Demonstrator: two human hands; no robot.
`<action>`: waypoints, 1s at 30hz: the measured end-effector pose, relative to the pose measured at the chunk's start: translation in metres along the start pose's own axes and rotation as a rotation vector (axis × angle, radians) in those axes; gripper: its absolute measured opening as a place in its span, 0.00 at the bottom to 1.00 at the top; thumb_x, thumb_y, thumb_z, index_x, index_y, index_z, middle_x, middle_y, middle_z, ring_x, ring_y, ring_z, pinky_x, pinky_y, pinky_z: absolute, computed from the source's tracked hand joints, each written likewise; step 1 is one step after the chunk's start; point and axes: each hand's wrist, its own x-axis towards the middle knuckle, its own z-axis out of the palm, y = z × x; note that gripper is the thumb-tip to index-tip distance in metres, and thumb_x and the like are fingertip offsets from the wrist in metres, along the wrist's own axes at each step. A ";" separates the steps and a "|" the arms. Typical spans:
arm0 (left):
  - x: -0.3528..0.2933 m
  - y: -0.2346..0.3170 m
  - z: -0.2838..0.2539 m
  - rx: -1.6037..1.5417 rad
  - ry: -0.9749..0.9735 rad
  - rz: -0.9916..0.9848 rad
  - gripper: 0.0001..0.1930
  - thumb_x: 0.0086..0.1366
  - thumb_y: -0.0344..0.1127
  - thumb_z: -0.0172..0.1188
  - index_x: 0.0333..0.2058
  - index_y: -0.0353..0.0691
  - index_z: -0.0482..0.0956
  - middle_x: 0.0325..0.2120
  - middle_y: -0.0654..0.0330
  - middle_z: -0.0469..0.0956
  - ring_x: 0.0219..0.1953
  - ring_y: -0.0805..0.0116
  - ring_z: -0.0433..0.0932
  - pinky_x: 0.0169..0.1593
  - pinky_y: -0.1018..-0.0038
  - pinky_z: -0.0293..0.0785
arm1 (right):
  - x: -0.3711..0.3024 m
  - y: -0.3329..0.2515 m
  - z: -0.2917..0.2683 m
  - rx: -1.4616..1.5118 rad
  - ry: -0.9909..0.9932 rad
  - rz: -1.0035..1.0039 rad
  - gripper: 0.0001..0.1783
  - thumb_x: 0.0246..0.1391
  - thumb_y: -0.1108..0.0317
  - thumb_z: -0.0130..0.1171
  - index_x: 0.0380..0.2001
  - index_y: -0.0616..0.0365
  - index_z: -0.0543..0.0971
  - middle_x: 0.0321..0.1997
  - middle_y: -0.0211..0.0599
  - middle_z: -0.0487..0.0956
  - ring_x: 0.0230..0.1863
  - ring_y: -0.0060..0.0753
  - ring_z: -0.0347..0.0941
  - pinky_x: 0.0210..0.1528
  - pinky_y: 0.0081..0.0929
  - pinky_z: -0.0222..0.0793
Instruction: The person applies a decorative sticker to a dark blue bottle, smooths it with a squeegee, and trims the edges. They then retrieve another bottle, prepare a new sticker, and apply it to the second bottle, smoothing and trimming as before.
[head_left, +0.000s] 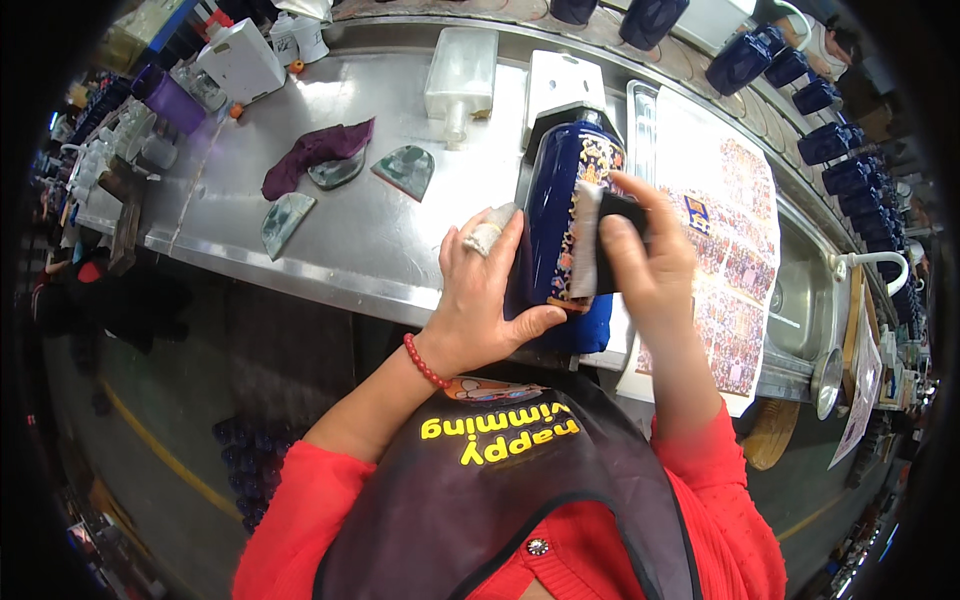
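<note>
A dark blue glossy bottle (555, 210) lies on its side in a dark cradle, neck away from me. A colourful patterned decal (600, 155) covers its right side. My left hand (470, 295) steadies the bottle from the left, its thumb by the base; one finger wears a whitish wrap (486, 236). In my right hand (660, 255) is a flat black block (622, 212), pinched between thumb and fingers. A pale cloth strip (586, 245) lies between this block and the decal. Blue cloth (590, 330) shows below the bottle's base.
Printed decal sheets (735, 250) lie right of the bottle, beside a sink (800, 290). On the metal table (350, 250) are a purple cloth (315, 155), several green-grey pads (405, 170) and a clear glass bottle (462, 75). More blue bottles (745, 62) stand beyond.
</note>
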 end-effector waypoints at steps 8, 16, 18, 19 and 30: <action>0.000 0.003 0.002 0.042 0.033 0.040 0.57 0.59 0.72 0.61 0.68 0.24 0.58 0.63 0.36 0.61 0.69 0.37 0.54 0.69 0.36 0.42 | 0.028 0.003 0.004 0.017 0.008 -0.008 0.16 0.64 0.72 0.55 0.54 0.61 0.79 0.40 0.43 0.84 0.40 0.24 0.78 0.46 0.25 0.74; -0.002 0.004 0.004 0.051 0.050 0.037 0.56 0.59 0.71 0.61 0.67 0.24 0.59 0.63 0.36 0.61 0.67 0.38 0.56 0.68 0.36 0.45 | 0.062 0.011 -0.005 0.015 0.100 0.104 0.15 0.64 0.70 0.56 0.51 0.62 0.80 0.35 0.34 0.83 0.35 0.20 0.75 0.41 0.23 0.73; -0.002 0.004 0.004 0.055 0.048 0.041 0.56 0.59 0.70 0.61 0.67 0.23 0.59 0.63 0.36 0.61 0.67 0.39 0.56 0.68 0.36 0.45 | 0.071 0.009 -0.002 -0.023 0.071 0.118 0.15 0.63 0.69 0.56 0.51 0.62 0.81 0.32 0.36 0.82 0.33 0.20 0.75 0.39 0.23 0.73; -0.002 0.004 0.004 0.054 0.061 0.045 0.55 0.59 0.70 0.61 0.67 0.23 0.59 0.63 0.36 0.62 0.67 0.39 0.56 0.68 0.36 0.45 | 0.075 0.008 -0.001 -0.030 0.055 0.132 0.15 0.63 0.69 0.56 0.51 0.62 0.81 0.31 0.37 0.82 0.33 0.21 0.75 0.38 0.24 0.73; -0.005 0.006 0.004 0.055 0.059 0.019 0.54 0.61 0.69 0.62 0.67 0.23 0.59 0.63 0.38 0.66 0.69 0.37 0.57 0.70 0.42 0.43 | 0.085 0.005 -0.004 0.015 0.091 0.196 0.16 0.62 0.68 0.56 0.51 0.62 0.81 0.34 0.38 0.84 0.35 0.22 0.77 0.41 0.24 0.74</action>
